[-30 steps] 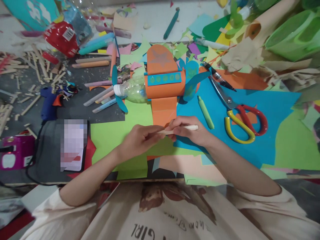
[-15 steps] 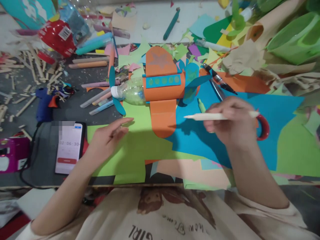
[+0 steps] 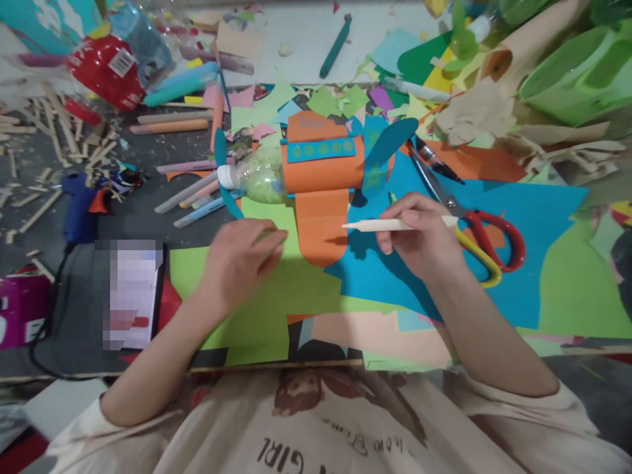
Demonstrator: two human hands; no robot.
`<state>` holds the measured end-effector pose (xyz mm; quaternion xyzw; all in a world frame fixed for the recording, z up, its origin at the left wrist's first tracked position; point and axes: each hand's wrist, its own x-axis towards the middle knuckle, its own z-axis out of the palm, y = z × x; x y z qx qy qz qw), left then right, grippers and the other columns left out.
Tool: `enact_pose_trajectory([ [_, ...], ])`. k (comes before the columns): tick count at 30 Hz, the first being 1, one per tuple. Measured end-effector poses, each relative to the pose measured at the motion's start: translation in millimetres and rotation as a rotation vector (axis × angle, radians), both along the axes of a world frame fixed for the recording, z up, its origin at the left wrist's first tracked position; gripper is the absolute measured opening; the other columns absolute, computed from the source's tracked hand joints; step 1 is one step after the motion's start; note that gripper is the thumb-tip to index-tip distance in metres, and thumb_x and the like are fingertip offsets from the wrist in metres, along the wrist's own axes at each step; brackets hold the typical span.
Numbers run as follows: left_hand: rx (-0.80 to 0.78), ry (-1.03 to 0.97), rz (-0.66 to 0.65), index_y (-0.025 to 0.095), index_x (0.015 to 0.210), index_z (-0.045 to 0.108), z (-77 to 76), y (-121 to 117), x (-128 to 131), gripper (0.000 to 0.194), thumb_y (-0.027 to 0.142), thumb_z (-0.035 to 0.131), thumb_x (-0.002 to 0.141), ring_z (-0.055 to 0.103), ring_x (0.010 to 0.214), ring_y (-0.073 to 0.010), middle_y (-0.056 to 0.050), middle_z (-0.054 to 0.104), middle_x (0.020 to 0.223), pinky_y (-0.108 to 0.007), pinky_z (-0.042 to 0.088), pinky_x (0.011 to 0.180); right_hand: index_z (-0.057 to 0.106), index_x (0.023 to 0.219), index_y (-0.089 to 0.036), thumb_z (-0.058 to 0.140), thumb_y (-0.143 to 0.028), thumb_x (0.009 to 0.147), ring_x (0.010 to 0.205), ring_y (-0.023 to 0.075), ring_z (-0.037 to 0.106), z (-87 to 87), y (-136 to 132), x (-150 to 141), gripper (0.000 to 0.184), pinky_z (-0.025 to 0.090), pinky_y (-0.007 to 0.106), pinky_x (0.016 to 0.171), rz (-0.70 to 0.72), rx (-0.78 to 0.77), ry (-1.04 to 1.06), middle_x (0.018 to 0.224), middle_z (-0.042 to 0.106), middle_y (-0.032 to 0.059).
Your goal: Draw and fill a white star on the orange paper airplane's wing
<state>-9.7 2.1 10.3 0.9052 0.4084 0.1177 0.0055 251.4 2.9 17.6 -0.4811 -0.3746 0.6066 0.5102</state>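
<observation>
Right hand (image 3: 422, 234): fingers closed round a slim white pen (image 3: 378, 225), nib pointing to our left. The nib seems to hover at the near edge of the rounded orange paper wing (image 3: 323, 230); from this angle, we cannot tell whether it touches.

Left hand (image 3: 237, 260): half open, fingers loosely bent, slightly blurred, and we see nothing in its grip. It is over the lime-green paper sheet (image 3: 266, 322), beside the wing.

The clear-bottle model aeroplane with orange paper body (image 3: 323, 172) lies just beyond both hands, white cap to our left, blue strip of green dots along its side. Near the right forearm, we note steel scissors with red and yellow handles (image 3: 450, 201) on a bright blue paper sheet (image 3: 380, 283).

Writing: we read GIRL on the cream shirt (image 3: 222, 428); its smaller script defeats us. A shiny red plastic packet (image 3: 101, 72) carries a barcode label (image 3: 121, 62). The black-framed phone's (image 3: 133, 289) screen is pixelated, illegible.
</observation>
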Motion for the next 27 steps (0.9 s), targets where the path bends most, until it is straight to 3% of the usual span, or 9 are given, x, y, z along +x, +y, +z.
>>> enact_pose_trajectory([
  [3,-0.042,-0.05,-0.167,0.019,0.103,0.062,-11.3,-5,9,0.021,0.022,0.042,0.095,0.064,0.097,-0.0206,-0.006,0.068,0.106,-0.033,0.049,0.077,0.069,0.076,-0.021,0.068,-0.035,0.071,0.045,0.0127,0.059,-6.2,-1,-6,0.015,0.05,0.028,0.043,0.051,0.008,-0.016,0.056,0.065,-0.0012],
  [8,-0.046,-0.089,-0.243,0.018,0.106,0.06,-11.9,-12,13,0.021,0.022,0.041,0.097,0.064,0.103,-0.0205,-0.006,0.07,0.105,-0.034,0.05,0.082,0.071,0.083,-0.02,0.069,-0.037,0.077,0.064,0.0156,0.067,-18.7,1,-17,0.018,0.056,0.031,0.061,0.148,0.06,-0.111,0.073,0.071,0.0025],
  [13,-0.076,-0.112,-0.251,0.018,0.103,0.061,-6.7,-15,11,0.019,0.023,0.044,0.096,0.065,0.101,-0.0219,-0.007,0.07,0.107,-0.037,0.052,0.086,0.064,0.074,-0.02,0.07,-0.03,0.076,0.058,0.0102,0.058,-21.8,7,-32,0.012,0.047,0.024,0.055,0.162,0.195,-0.321,0.068,0.065,-0.0007],
  [19,-0.071,-0.135,-0.249,0.016,0.099,0.064,-7.2,-15,10,0.016,0.019,0.049,0.093,0.066,0.098,-0.0239,-0.009,0.069,0.107,-0.039,0.054,0.085,0.064,0.074,-0.02,0.067,-0.029,0.078,0.06,0.0123,0.056,-22.6,6,-39,0.01,0.042,0.024,0.052,0.252,0.25,-0.509,0.067,0.066,0.0002],
  [27,-0.084,-0.142,-0.237,0.017,0.099,0.065,-7.0,-15,10,0.019,0.021,0.047,0.095,0.065,0.1,-0.0217,-0.007,0.069,0.108,-0.037,0.053,0.087,0.063,0.074,-0.019,0.063,-0.027,0.079,0.059,0.0121,0.056,-22.9,6,-38,0.009,0.041,0.024,0.052,0.255,0.259,-0.532,0.065,0.064,-0.0005],
])
